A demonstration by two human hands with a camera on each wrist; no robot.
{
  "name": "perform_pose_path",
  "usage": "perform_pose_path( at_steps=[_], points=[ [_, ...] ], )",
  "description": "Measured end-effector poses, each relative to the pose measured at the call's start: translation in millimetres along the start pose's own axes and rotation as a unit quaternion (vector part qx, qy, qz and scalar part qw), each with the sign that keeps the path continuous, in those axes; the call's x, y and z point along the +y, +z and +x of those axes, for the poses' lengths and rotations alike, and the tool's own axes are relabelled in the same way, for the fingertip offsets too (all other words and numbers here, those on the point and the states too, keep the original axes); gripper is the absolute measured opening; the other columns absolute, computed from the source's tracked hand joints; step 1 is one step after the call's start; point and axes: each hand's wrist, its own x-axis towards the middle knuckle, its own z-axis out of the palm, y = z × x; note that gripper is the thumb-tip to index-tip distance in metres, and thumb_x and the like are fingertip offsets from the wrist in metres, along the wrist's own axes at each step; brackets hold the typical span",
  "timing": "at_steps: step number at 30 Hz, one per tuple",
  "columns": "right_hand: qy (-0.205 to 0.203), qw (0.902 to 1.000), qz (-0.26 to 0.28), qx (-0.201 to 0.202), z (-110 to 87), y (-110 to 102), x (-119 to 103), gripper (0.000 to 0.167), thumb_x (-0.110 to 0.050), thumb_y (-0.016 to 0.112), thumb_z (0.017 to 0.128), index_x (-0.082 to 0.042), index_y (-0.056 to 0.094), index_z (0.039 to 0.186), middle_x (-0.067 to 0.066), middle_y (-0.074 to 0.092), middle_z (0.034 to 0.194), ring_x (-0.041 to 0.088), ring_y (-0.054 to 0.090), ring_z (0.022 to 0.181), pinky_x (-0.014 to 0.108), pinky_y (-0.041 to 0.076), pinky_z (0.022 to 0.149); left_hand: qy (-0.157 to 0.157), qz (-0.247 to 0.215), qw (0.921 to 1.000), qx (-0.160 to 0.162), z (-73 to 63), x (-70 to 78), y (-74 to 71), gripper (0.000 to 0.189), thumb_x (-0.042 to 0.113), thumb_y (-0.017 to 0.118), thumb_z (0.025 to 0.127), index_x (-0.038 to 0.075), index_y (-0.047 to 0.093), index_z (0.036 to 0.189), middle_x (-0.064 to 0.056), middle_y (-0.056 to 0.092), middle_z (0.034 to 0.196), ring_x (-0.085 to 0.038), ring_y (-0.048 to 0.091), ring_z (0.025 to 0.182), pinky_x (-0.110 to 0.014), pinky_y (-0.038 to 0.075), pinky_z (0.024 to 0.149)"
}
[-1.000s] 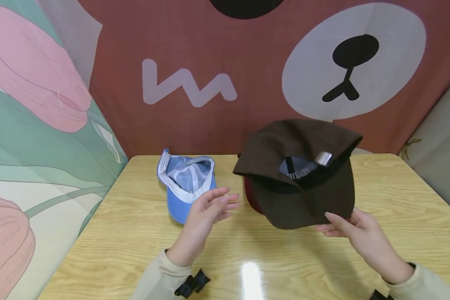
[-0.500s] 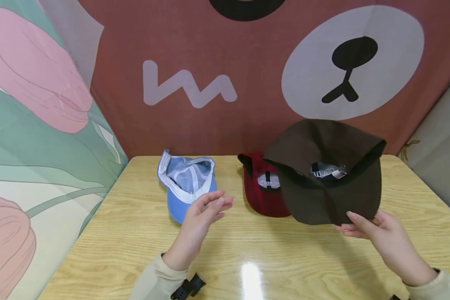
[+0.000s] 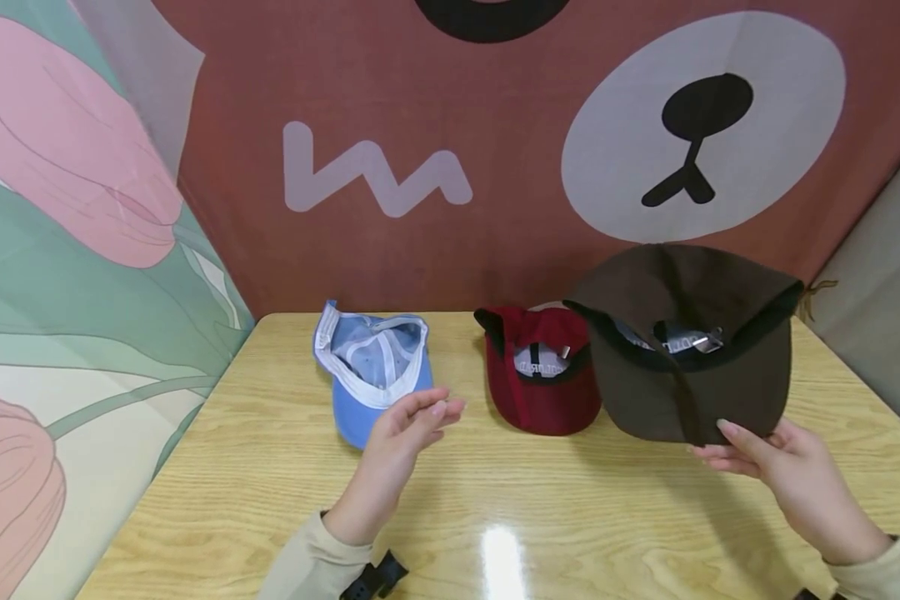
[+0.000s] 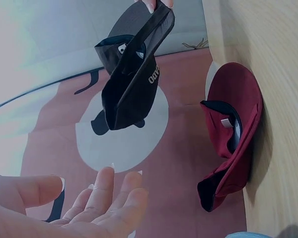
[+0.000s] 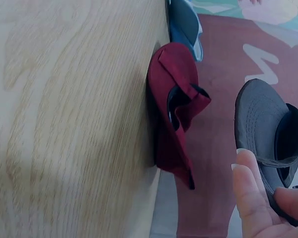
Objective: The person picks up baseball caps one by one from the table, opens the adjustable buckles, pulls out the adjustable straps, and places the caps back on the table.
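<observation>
My right hand [image 3: 802,483] pinches a dark brown baseball cap [image 3: 690,392] by the brim's edge, thumb above and fingers beneath. The cap hangs in the air over the right part of the table, its hollow inside facing me. Just left of it, a dark red baseball cap [image 3: 543,396] lies upside down on the table; the brown cap overlaps its right edge in the head view. A light blue cap [image 3: 371,367], also upturned, lies farther left. In front of the blue brim my left hand [image 3: 401,450] hovers with relaxed fingers, holding nothing.
The pale wooden table [image 3: 450,517] reaches back to a reddish-brown cloth backdrop [image 3: 390,267] printed with a bear's face. A flower-patterned cloth [image 3: 105,250] hangs on the left, and a grey cloth [image 3: 888,250] closes the right side.
My right hand has carried the brown cap to the right, uncovering the red cap behind it. The left hand has shifted only slightly; the blue cap stays put.
</observation>
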Motion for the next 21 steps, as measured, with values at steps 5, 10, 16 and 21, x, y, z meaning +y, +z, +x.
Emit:
perform_pose_path(
  at_steps=[5,10,16,21],
  points=[
    [0.005,1.0,0.006,0.004,6.9,-16,17,0.023,-0.001,0.047,0.101,-0.011,0.067,0.098,0.007,0.074,0.085,0.016,0.072,0.078,0.028,0.056,0.067,-0.002,0.005,1.0,0.002,0.8,-2.4,-0.4,0.034,0.01,0.05,0.1,-0.013,0.052,0.125,-0.024,0.065,0.115,-0.034,0.061,0.11,-0.036,0.045,0.092],
    [0.006,0.9999,-0.013,0.006,15.6,-36,39,0.018,-0.006,0.049,0.101,-0.008,0.067,0.101,0.011,0.074,0.087,0.02,0.072,0.08,0.033,0.057,0.068,-0.005,0.007,1.0,0.004,0.9,-4.1,-1.3,0.033,0.01,0.05,0.1,-0.013,0.053,0.124,-0.024,0.065,0.115,-0.033,0.061,0.11,-0.036,0.045,0.092],
    [0.023,0.9993,-0.011,0.029,13.4,-32,28,0.016,-0.009,0.052,0.101,-0.01,0.068,0.1,0.007,0.074,0.086,0.017,0.072,0.078,0.03,0.057,0.066,-0.006,0.01,0.9999,0.006,-0.3,-6.0,-3.7,0.032,0.01,0.051,0.1,-0.012,0.054,0.123,-0.023,0.066,0.114,-0.032,0.062,0.108,-0.038,0.045,0.093],
    [0.035,0.9989,-0.009,0.028,9.1,-24,12,0.018,-0.011,0.051,0.101,-0.013,0.069,0.096,0.003,0.074,0.084,0.013,0.071,0.076,0.027,0.056,0.066,-0.006,0.01,0.9999,0.006,-1.1,-7.9,-4.6,0.032,0.01,0.051,0.1,-0.011,0.054,0.123,-0.023,0.066,0.112,-0.031,0.062,0.107,-0.033,0.045,0.091]
  ],
)
